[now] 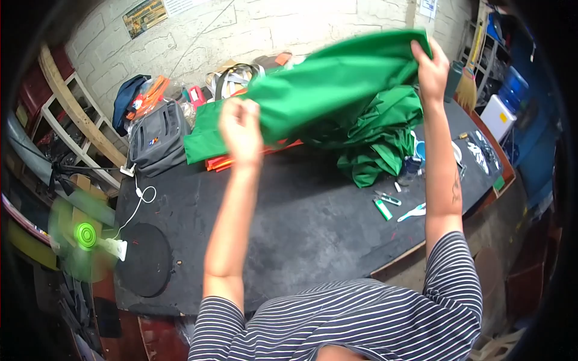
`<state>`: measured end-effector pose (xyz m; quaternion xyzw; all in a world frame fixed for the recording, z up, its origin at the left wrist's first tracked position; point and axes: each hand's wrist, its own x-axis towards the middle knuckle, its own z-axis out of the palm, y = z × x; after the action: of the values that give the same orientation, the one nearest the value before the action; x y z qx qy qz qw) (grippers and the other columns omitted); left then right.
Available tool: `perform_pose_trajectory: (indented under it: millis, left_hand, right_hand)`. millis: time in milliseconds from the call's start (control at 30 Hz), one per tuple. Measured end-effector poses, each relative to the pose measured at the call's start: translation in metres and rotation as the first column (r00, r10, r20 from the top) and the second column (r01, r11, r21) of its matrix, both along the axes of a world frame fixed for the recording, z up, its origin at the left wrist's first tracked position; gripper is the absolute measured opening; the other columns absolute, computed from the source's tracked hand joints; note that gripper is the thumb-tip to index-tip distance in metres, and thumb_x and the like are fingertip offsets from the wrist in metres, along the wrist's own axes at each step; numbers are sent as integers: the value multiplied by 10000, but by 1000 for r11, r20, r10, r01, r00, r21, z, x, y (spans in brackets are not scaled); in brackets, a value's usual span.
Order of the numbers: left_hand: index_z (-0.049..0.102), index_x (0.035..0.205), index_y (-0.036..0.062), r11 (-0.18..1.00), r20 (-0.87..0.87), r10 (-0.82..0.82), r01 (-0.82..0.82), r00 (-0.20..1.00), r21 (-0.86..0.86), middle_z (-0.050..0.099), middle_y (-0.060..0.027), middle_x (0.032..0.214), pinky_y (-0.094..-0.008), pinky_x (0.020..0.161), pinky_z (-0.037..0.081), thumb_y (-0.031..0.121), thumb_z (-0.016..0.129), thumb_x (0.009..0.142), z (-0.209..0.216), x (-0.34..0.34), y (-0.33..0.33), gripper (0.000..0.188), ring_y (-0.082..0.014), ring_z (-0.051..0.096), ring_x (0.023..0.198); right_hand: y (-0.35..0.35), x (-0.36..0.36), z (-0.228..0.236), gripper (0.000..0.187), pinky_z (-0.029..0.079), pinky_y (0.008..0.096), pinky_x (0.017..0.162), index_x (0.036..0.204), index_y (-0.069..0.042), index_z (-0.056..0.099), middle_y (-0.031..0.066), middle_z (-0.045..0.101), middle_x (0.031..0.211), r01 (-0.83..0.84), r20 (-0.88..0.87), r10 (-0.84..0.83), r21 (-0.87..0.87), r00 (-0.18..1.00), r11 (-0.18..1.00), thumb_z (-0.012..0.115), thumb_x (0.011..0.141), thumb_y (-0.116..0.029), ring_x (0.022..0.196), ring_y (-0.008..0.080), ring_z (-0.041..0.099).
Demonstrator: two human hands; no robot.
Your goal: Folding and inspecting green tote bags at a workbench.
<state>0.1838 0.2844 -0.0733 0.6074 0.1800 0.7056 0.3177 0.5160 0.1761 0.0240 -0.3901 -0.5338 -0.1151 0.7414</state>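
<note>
A length of green fabric (337, 78) is stretched in the air above the far side of the black table, blurred along its lower left part. My right hand (433, 73) is closed on its upper right corner, thumb on the near face. At the other end, my left hand (241, 127) is closed at the fabric's left edge; its fingers are slightly smeared. Beneath lies a crumpled heap of green fabric (385, 135), and a flat green piece (201, 135) rests to the left. Orange-red material (220, 163) shows under the green.
Scissors (388, 198), a green-handled cutter (382, 209) and a white-and-teal tool (412, 212) lie on the black table (301, 222) at right. A grey bag (158, 138) stands at the far left. A green fan (85, 236) with a white cable (137, 213) is at the left edge.
</note>
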Motion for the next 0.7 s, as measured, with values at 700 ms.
perform_pose_trajectory:
  millis: [700]
  left_hand:
    - [585,1163,-3,398,-522,679,-856,517,-330,607,-116,1135,-321,941,435,72,589,914,-183,-386,-209,260,-195,561,1052]
  right_hand:
    - [-217,-205,-243,353,493,402,766,969,-30,657,150,648,913,-278,-24,687,-924,726,262,694,818,-347,872,336,625]
